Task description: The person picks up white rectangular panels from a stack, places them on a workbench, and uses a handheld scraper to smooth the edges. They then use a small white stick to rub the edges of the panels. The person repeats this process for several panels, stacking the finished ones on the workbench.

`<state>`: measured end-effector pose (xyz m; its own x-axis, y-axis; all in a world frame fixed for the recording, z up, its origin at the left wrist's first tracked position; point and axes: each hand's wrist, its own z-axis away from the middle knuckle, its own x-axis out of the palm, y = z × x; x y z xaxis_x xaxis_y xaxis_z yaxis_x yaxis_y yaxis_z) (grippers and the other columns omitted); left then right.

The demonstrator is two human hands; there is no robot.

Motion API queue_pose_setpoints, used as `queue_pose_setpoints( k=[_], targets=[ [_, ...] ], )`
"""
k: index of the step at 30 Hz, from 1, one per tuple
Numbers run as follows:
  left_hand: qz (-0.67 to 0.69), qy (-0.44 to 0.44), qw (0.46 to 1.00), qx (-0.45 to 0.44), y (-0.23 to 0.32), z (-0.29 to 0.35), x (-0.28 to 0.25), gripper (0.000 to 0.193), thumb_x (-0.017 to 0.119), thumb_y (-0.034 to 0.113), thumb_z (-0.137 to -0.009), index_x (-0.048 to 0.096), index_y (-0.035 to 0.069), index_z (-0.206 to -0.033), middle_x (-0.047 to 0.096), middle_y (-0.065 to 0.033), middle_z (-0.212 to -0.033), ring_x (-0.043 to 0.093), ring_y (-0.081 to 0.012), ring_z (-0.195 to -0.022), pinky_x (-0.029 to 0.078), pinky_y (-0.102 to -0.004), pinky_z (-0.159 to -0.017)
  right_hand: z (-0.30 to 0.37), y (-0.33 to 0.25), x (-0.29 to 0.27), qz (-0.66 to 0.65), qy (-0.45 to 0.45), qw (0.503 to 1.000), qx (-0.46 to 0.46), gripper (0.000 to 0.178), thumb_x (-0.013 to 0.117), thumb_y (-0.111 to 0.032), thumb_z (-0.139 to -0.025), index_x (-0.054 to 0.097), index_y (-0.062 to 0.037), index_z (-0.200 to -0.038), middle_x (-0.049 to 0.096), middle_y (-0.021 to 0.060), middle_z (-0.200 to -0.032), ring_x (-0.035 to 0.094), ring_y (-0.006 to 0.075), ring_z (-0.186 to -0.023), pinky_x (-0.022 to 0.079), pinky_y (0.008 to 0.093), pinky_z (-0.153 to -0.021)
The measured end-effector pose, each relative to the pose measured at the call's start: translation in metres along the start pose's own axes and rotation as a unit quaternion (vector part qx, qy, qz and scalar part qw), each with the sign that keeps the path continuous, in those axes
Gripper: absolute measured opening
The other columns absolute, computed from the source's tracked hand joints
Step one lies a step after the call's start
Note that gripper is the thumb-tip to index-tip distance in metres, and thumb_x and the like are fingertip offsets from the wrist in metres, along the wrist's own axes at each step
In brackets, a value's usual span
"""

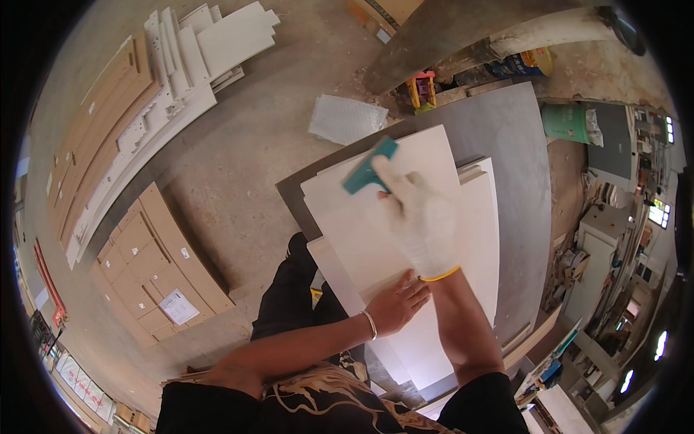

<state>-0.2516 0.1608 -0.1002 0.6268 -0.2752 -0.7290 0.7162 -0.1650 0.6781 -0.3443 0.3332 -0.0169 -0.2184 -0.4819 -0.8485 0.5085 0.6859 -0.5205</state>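
Note:
My right hand, in a white knitted glove with a yellow cuff, is closed around the handle of a teal scraper with a wide, straight head. The scraper is over the far left part of a white panel; I cannot tell if it touches. Bare, with a bracelet at the wrist, my left hand lies on the panel's near part, fingers stretched out. It sits just beside the right wrist. Under this panel are more white panels, stacked unevenly on a dark grey board.
On the floor at the left are brown boards with a paper sheet and long stacks of white panels. Clear bubble wrap lies beyond the board. A green bucket stands at the right, near shelves and clutter.

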Motion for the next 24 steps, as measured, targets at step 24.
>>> queue_pose_setpoints(
  k=[24],
  targets=[
    [-0.084,0.079,0.993,-0.022,-0.029,0.003,-0.028,0.061,0.049,0.031,-0.096,0.051,0.007,-0.152,0.035,-0.0096,-0.167,0.026,-0.0307,-0.157,0.024,-0.0562,-0.124,-0.086,0.107,-0.070,0.210,-0.145,0.941,-0.220,0.047,0.071,-0.005,-0.083,0.072,-0.0275,-0.124,0.055,0.0054,-0.072,0.058,0.0245,-0.059,0.047,0.0380,-0.054]
  ],
)
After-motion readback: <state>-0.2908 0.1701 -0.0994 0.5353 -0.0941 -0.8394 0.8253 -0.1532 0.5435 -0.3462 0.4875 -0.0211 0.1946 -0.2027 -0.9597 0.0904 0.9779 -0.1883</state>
